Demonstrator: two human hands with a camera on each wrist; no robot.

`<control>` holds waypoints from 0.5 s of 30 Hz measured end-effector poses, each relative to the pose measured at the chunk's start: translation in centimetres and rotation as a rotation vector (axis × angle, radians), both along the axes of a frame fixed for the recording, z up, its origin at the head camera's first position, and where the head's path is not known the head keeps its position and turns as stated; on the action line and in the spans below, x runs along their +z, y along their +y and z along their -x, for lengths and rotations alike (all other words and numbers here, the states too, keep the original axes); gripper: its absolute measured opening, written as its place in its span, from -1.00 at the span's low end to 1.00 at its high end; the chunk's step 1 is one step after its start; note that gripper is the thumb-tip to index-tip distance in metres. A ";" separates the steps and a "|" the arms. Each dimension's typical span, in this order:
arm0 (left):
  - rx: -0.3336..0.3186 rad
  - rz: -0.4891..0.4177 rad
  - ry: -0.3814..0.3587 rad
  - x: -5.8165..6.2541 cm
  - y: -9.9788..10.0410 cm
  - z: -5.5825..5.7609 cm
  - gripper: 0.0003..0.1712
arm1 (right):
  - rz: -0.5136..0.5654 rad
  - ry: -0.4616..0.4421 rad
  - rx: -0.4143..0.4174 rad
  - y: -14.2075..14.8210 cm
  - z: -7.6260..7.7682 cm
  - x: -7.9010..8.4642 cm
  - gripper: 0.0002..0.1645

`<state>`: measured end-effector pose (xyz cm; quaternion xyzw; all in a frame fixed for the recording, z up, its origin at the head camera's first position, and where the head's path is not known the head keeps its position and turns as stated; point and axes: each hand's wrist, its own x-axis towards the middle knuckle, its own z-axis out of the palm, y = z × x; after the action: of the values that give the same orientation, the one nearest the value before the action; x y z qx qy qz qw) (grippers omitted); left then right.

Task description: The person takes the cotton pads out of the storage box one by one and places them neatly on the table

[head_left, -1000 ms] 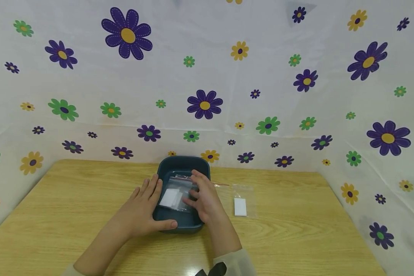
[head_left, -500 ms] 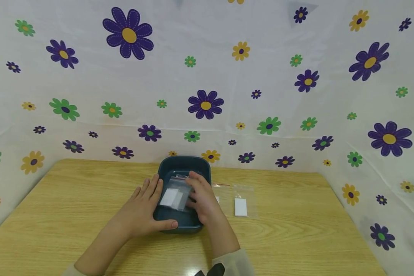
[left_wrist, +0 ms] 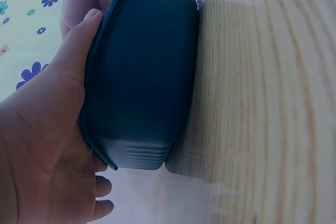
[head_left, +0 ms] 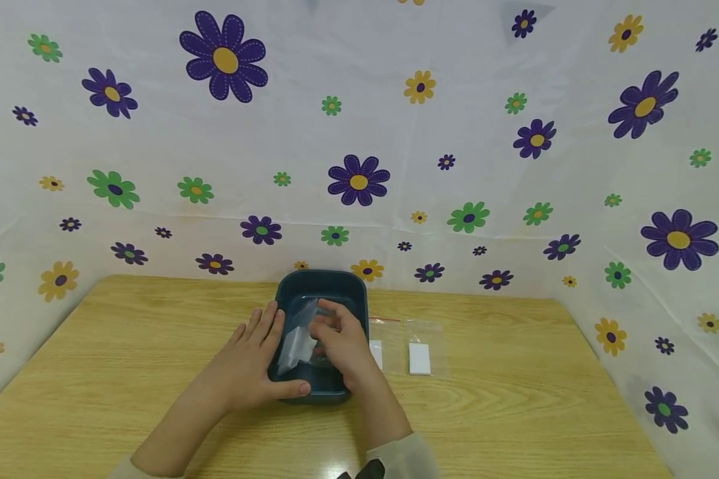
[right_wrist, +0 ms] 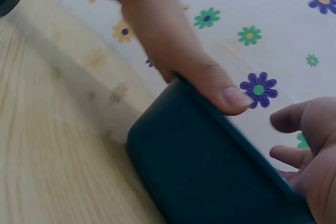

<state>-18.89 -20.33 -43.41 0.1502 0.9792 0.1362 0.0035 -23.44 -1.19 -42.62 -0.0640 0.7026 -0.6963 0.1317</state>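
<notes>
A dark teal plastic bin [head_left: 317, 389] stands on the table; its outer wall fills the middle of the left wrist view. Inside it lie clear zip bags [head_left: 296, 344] with white pieces in them. My left hand [head_left: 245, 362] rests along the bin's left rim, fingers straight and thumb [left_wrist: 73, 40] stretched across the near rim. My right hand [head_left: 349, 342] reaches over the right rim into the bin, fingers spread and slightly bent at the bags. The right wrist view shows these fingers [right_wrist: 291, 156] above the rim, with the bags hidden behind the bin wall.
Two more clear zip bags lie right of the bin: one [head_left: 389, 336] partly behind my right hand, the other [head_left: 419, 359] holding a white rectangular piece. The wooden table [head_left: 503, 399] ends at a white cloth backdrop [head_left: 467, 133] with printed flowers.
My right hand has shifted a little left inside the bin, and its fingers have bent more. The zip bags there have slid and folded toward the left wall. My left hand stays put.
</notes>
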 end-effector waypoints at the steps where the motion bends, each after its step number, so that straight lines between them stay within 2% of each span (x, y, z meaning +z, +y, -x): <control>1: -0.001 -0.004 0.003 0.0 0.0 0.0 0.52 | -0.042 0.033 -0.004 -0.1 -0.1 -0.1 -0.36; 4: 0.001 -0.005 0.006 0.1 0.0 -0.1 0.51 | -0.153 0.108 -0.011 -0.3 -0.4 -0.3 -0.27; 8: 0.000 -0.014 0.012 0.2 0.0 -0.2 0.49 | -0.239 0.146 -0.021 -0.5 -0.6 -0.3 -0.18; 12: -0.004 -0.013 0.016 0.4 0.2 -0.2 0.48 | -0.241 0.162 -0.034 -0.4 -0.7 -0.1 -0.16; 15: -0.001 -0.013 0.012 0.6 0.2 -0.2 0.48 | -0.174 0.155 -0.044 -0.1 -0.7 0.2 -0.19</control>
<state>-18.65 -20.14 -42.80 0.1514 0.9783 0.1417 -0.0033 -22.70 -1.34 -42.39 -0.0908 0.7696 -0.6285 0.0667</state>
